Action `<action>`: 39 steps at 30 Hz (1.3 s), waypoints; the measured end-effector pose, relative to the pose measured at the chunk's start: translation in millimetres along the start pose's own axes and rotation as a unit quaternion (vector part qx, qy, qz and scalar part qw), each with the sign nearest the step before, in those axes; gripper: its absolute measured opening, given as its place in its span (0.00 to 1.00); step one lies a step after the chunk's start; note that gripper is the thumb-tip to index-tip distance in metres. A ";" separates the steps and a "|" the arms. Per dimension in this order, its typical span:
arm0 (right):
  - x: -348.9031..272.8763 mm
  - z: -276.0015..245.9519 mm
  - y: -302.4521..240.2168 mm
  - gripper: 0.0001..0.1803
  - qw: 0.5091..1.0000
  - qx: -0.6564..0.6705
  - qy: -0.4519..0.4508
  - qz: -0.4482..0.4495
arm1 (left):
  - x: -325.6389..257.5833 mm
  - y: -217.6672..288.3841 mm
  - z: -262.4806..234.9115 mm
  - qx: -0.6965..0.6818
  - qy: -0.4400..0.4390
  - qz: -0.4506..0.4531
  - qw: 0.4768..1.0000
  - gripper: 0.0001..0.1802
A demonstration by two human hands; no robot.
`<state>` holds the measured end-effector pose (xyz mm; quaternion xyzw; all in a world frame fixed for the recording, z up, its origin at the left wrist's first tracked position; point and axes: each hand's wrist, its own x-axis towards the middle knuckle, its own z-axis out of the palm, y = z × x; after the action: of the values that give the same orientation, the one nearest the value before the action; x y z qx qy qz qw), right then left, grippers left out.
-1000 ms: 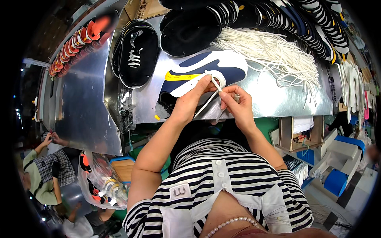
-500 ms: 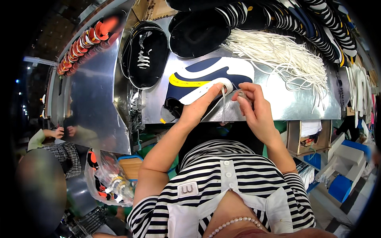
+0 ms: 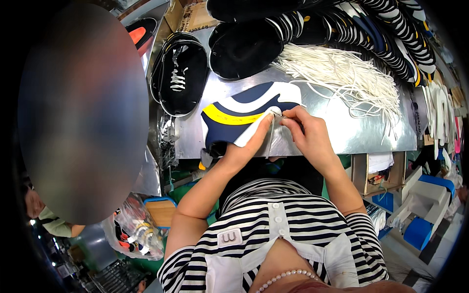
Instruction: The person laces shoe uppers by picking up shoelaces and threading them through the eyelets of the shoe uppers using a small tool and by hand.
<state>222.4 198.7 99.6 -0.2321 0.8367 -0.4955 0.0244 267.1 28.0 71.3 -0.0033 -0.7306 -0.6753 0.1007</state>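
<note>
A navy, white and yellow shoe upper (image 3: 244,111) lies tilted over the near edge of the metal bench. My left hand (image 3: 246,149) grips it by its white eyelet strip, with the thumb along the strip. At the strip's rounded end, my right hand (image 3: 310,134) has thumb and forefinger pinched together. They appear to hold the tip of a white shoelace (image 3: 271,138), though that tip is mostly hidden by the fingers. The lace hangs from the strip toward the bench edge.
Loose white laces (image 3: 347,73) lie in a heap beyond my right hand. Black stacked uppers (image 3: 181,73) stand at the far left, and rows of striped uppers (image 3: 391,29) fill the far right. A large blurred shape (image 3: 83,112) covers the left side. A wooden box (image 3: 360,173) sits below the bench.
My right fingertips have come in against the end of the eyelet strip, from a short distance off. The upper has tilted and shifted slightly nearer. A blurred shape now hides the left bench.
</note>
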 end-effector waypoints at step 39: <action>47.2 78.2 7.3 0.17 0.988 0.106 -0.017 0.114 | -58.3 -6.5 -135.1 0.077 -0.077 0.048 0.993 0.28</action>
<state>198.9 118.2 62.7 -0.1394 0.8000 -0.5714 0.1190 342.5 -98.4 65.3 -0.0820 -0.7847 -0.6096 0.0763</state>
